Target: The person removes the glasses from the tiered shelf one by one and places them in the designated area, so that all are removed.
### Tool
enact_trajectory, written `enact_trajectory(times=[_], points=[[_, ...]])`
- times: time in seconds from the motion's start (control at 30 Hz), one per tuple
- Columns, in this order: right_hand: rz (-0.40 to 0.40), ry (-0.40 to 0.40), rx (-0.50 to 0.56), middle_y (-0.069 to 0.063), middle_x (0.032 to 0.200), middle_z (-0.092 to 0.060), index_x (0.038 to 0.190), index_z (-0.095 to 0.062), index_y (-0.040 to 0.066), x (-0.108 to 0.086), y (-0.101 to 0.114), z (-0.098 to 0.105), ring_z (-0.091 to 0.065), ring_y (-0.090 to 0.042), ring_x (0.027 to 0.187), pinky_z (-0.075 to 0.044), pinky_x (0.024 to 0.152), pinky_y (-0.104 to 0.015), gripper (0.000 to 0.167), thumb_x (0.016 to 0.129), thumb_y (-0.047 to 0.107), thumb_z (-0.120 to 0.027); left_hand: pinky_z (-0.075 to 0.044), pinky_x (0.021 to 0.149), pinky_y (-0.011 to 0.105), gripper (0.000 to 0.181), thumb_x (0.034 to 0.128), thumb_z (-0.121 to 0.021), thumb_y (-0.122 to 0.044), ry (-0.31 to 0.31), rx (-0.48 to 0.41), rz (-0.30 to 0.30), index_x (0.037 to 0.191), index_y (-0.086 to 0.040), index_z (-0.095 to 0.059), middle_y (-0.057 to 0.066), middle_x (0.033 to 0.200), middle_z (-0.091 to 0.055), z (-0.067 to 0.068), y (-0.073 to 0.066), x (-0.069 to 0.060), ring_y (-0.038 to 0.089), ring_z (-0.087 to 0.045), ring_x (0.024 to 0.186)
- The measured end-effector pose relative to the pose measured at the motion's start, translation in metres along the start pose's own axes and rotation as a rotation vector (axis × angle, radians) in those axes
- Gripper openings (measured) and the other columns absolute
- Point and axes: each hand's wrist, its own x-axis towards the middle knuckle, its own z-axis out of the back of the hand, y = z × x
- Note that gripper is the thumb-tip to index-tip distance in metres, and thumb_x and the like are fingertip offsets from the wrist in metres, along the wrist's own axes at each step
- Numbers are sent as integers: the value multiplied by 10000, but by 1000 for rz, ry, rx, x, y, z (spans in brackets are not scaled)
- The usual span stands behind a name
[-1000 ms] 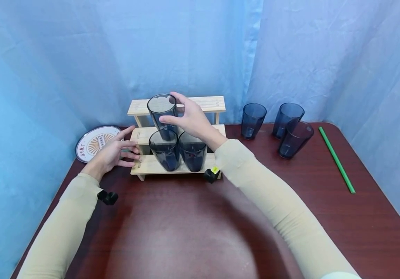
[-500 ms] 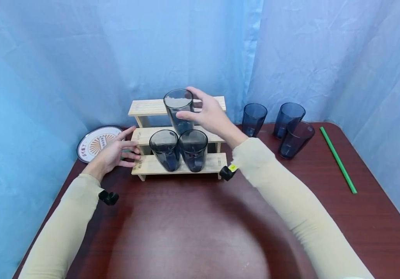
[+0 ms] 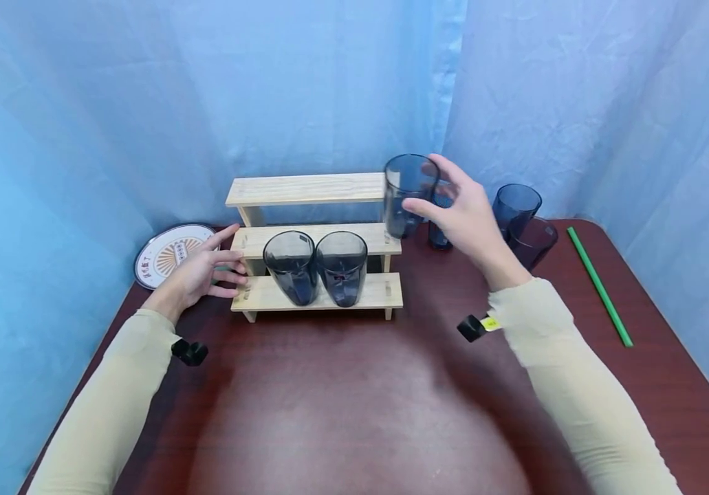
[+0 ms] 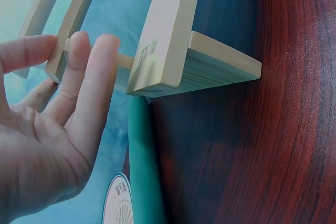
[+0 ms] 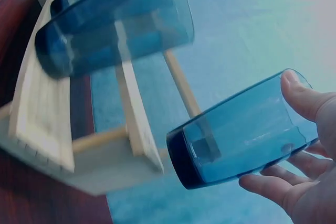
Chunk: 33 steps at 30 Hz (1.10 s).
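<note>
My right hand (image 3: 468, 216) grips a dark blue-grey glass tumbler (image 3: 402, 213) by its upper side, thumb in front and fingers behind. The tumbler hangs off the shelf surfaces at the right end of a three-step wooden rack (image 3: 304, 189); in the right wrist view this held tumbler (image 5: 241, 135) leans at a slant. Two more tumblers, one on the left (image 3: 295, 271) and one on the right (image 3: 343, 271), stand side by side on the lowest step. With fingers spread, my left hand (image 3: 196, 275) is at the rack's left end; in the left wrist view its fingertips (image 4: 105, 45) are by the steps' ends.
Behind my right hand are more tumblers, partly hidden: one near the rack (image 3: 441, 223), one farther right (image 3: 515, 206) and one tilted (image 3: 533, 240). A green stick (image 3: 598, 285) lies at the right. A patterned plate (image 3: 165, 254) leans against the curtain at the left.
My right hand has carried the tumbler rightward, from above the left part of the rack to its right end. My left hand and the two tumblers on the lowest step have stayed put.
</note>
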Motion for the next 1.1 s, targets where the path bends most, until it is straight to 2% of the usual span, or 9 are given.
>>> enact_trajectory(times=[0.1,0.27,0.33,0.53,0.73,0.9,1.0,1.1], points=[[-16,-68,-34,1,1481,-527,1570,-395,240,-14,-10,17,-505,-227,1349,-451,1054,-398,836,864,323,-835,-601,739,440,730,1044,-580,-295,0,5,-1,1626,-419,-157,64,942,-651,0,-1,-2,248,-719,874],[-7,-140,-100,13,1507,-502,1572,-387,269,-34,-35,32,-520,-239,1344,-481,1020,-432,826,874,324,-826,-602,732,434,732,1043,-584,-298,-5,1,-1,1624,-424,-158,60,931,-654,0,-1,-4,238,-718,860],[2,-156,-127,25,1499,-514,1566,-398,281,-42,-49,34,-553,-240,1311,-510,989,-411,823,868,318,-832,-602,730,433,723,1046,-580,-296,-8,0,0,1622,-428,-163,59,930,-653,0,-1,-4,237,-718,857],[19,-162,-161,-9,1477,-540,1559,-424,258,-61,-89,31,-602,-263,1245,-513,982,-393,833,847,263,-857,-601,739,441,719,1050,-574,-294,-5,2,6,1624,-423,-161,61,936,-652,0,-1,-3,246,-718,872],[-34,-146,-179,-10,1524,-487,1580,-382,277,-68,-108,29,-561,-259,1297,-503,993,-403,836,874,330,-826,-602,732,442,719,1048,-573,-297,-12,9,7,1623,-425,-162,73,939,-649,1,0,-5,263,-718,879],[-74,-145,-195,14,1547,-459,1585,-364,305,-69,-115,28,-552,-236,1308,-532,918,-284,837,881,380,-810,-603,734,441,711,1050,-572,-294,-13,7,10,1621,-428,-170,77,942,-649,1,1,-4,263,-720,880],[-84,-142,-190,5,1548,-458,1584,-371,296,-69,-118,27,-552,-255,1308,-502,850,-181,836,879,377,-813,-603,737,440,715,1050,-571,-294,-9,8,8,1624,-421,-163,74,944,-651,0,1,-3,255,-722,878],[-93,-141,-179,-3,1553,-451,1583,-378,282,-68,-120,26,-543,-278,1315,-469,810,-127,831,880,369,-814,-602,739,441,717,1049,-574,-298,-9,10,7,1624,-422,-164,68,939,-653,1,0,-3,247,-723,874]])
